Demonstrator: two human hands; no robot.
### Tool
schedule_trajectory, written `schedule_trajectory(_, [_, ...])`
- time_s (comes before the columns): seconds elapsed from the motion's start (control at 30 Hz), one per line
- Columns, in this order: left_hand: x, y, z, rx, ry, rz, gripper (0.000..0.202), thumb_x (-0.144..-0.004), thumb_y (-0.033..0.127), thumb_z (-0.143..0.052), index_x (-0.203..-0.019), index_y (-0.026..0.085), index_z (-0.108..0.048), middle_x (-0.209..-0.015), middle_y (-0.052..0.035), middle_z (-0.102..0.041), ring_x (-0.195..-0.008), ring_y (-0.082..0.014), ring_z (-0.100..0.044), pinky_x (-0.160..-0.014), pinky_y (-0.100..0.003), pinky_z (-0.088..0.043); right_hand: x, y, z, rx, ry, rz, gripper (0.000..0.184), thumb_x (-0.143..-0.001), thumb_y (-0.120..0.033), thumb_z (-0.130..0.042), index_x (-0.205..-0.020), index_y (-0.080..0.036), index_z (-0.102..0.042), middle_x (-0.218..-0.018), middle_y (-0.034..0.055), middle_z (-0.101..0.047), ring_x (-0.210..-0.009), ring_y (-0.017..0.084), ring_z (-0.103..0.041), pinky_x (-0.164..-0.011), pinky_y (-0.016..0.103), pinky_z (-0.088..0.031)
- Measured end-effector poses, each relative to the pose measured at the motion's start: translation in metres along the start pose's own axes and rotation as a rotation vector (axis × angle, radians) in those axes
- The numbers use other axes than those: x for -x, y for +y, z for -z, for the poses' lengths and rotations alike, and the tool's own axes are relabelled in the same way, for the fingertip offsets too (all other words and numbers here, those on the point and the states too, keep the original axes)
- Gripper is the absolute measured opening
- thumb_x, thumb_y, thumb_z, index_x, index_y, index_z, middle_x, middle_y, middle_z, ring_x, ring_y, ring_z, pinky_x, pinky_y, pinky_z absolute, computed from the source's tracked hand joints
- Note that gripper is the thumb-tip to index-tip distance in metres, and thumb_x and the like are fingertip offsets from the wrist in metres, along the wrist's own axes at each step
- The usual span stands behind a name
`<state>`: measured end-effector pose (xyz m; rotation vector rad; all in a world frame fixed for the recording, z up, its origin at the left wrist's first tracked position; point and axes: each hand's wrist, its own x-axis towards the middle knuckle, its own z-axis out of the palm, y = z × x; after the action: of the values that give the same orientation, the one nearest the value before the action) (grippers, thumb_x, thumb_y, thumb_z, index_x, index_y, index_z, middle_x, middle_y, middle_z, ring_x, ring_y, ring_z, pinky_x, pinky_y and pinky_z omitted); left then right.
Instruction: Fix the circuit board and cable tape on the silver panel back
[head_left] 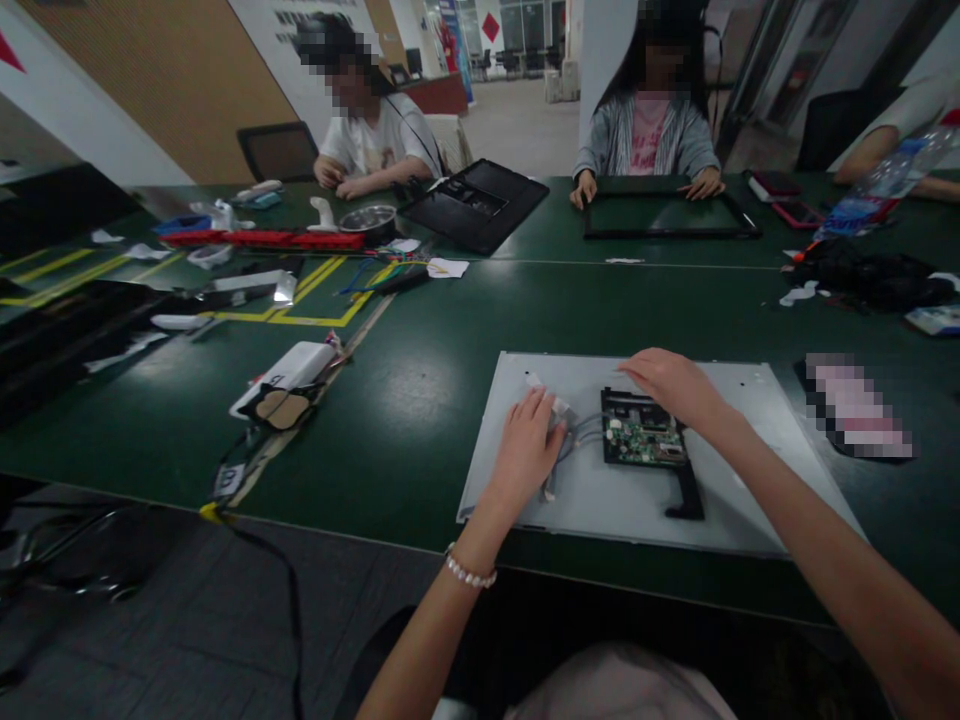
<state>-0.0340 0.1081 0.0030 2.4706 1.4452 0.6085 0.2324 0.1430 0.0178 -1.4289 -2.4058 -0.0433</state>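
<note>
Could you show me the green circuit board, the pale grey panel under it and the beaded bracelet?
Green circuit board (639, 440): head view, middle of its green face.
Pale grey panel (574, 375): head view, bare surface near its far edge.
Beaded bracelet (470, 574): head view, beads across the wrist.

The left hand (527, 440) covers part of the gray cables (589, 420); the right hand (671, 388) hides part of the black bracket (686, 487). Pixelation masks a dark-edged flat object (859, 408). The right edge cuts off a person (885, 138).
</note>
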Motion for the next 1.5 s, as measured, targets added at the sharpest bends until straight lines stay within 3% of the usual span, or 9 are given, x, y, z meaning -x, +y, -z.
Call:
schedule_trajectory(0.1, [0.003, 0.018, 0.005, 0.034, -0.024, -0.083, 0.042, -0.096, 0.025, -0.047, -0.137, 0.013, -0.044, -0.149, -0.0178, -0.043, -0.142, -0.0274, -0.035, -0.115, -0.048, -0.034, 0.026, 0.014, 0.007, 0.039, 0.028, -0.096, 0.029, -0.097, -0.020, -0.044, -0.109, -0.018, -0.070, -0.107, 0.0115, -0.071, -0.099, 0.026, -0.064, -0.085, 0.039, -0.050])
schedule_trajectory(0.23, [0.006, 0.050, 0.001, 0.061, -0.162, -0.232, 0.052, -0.093, 0.030, -0.054, -0.141, 0.016, -0.041, -0.152, -0.0142, -0.040, -0.143, -0.0268, -0.034, -0.116, -0.046, -0.034, 0.047, 0.015, 0.003, 0.058, 0.021, -0.138, 0.032, -0.096, -0.020, -0.043, -0.112, -0.019, -0.070, -0.111, 0.0111, -0.071, -0.101, 0.026, -0.064, -0.086, 0.039, -0.050])
schedule_trajectory(0.37, [0.005, 0.064, -0.012, 0.015, -0.216, -0.232, 0.054, -0.092, 0.026, -0.057, -0.144, 0.021, -0.041, -0.153, -0.0127, -0.039, -0.142, -0.0291, -0.035, -0.115, -0.047, -0.035, 0.052, 0.011, -0.006, 0.071, -0.011, -0.125, 0.030, -0.095, -0.015, -0.043, -0.108, -0.019, -0.070, -0.108, 0.0101, -0.071, -0.097, 0.024, -0.065, -0.084, 0.036, -0.050])
schedule_trajectory(0.7, [-0.005, 0.059, -0.013, -0.043, -0.265, -0.261, 0.050, -0.094, 0.021, -0.051, -0.143, 0.023, -0.042, -0.151, -0.0109, -0.043, -0.141, -0.0256, -0.039, -0.115, -0.046, -0.035, 0.049, 0.004, -0.005, 0.121, -0.032, -0.108, 0.029, -0.093, -0.012, -0.044, -0.101, -0.015, -0.071, -0.100, 0.0137, -0.070, -0.097, 0.028, -0.061, -0.099, 0.046, -0.038])
schedule_trajectory(0.87, [-0.009, 0.059, -0.011, -0.052, -0.297, -0.265, 0.049, -0.095, 0.021, -0.051, -0.143, 0.023, -0.042, -0.153, -0.0106, -0.041, -0.141, -0.0253, -0.037, -0.116, -0.046, -0.033, 0.047, 0.003, -0.007, 0.106, -0.028, -0.134, 0.027, -0.093, -0.014, -0.046, -0.098, -0.016, -0.072, -0.099, 0.0138, -0.068, -0.096, 0.028, -0.059, -0.095, 0.043, -0.041])
schedule_trajectory(1.0, [-0.008, 0.058, -0.011, -0.033, -0.296, -0.261, 0.050, -0.096, 0.021, -0.049, -0.145, 0.023, -0.040, -0.154, -0.0105, -0.038, -0.143, -0.0248, -0.034, -0.117, -0.046, -0.031, 0.049, 0.005, -0.012, 0.067, -0.016, -0.152, 0.029, -0.093, -0.015, -0.046, -0.106, -0.019, -0.072, -0.101, 0.0115, -0.068, -0.097, 0.026, -0.060, -0.095, 0.042, -0.042])
schedule_trajectory(1.23, [-0.007, 0.055, -0.014, -0.022, -0.295, -0.265, 0.050, -0.096, 0.022, -0.049, -0.145, 0.025, -0.040, -0.155, -0.0100, -0.037, -0.143, -0.0250, -0.034, -0.116, -0.048, -0.031, 0.051, 0.002, -0.015, 0.039, 0.042, -0.237, 0.031, -0.094, -0.015, -0.043, -0.106, -0.024, -0.071, -0.108, 0.0086, -0.069, -0.103, 0.026, -0.060, -0.107, 0.058, -0.026])
schedule_trajectory(1.5, [-0.004, 0.055, -0.018, -0.017, -0.281, -0.249, 0.050, -0.096, 0.024, -0.049, -0.146, 0.025, -0.039, -0.155, -0.0097, -0.037, -0.144, -0.0254, -0.032, -0.117, -0.049, -0.029, 0.050, -0.007, -0.022, 0.011, 0.059, -0.326, 0.029, -0.094, -0.018, -0.043, -0.105, -0.022, -0.070, -0.101, 0.0090, -0.070, -0.100, 0.027, -0.061, -0.108, 0.067, -0.017])
